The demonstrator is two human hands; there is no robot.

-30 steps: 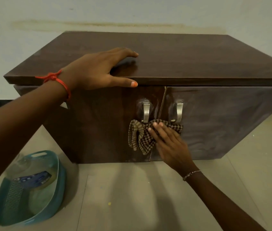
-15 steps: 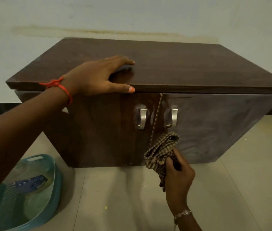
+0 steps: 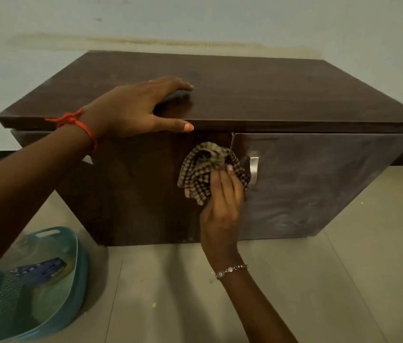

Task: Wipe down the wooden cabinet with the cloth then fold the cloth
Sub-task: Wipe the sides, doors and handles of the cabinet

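A dark wooden cabinet (image 3: 282, 95) with two front doors stands on the floor against the wall. My left hand (image 3: 131, 112) lies flat on its top near the front edge, fingers spread, thumb over the edge. My right hand (image 3: 222, 209) holds a bunched checked cloth (image 3: 205, 174) and presses it against the front where the two doors meet. The cloth covers the left door's handle. The right door's metal handle (image 3: 253, 167) shows just beside the cloth.
A teal plastic basket (image 3: 54, 290) with a dark blue item inside sits on the tiled floor (image 3: 319, 280) at the lower left, close to the cabinet's left corner. A pale wall (image 3: 195, 18) rises behind the cabinet.
My right hand has risen with the cloth from the lower part of the doors up onto the left handle. My left hand stays planted on the top.
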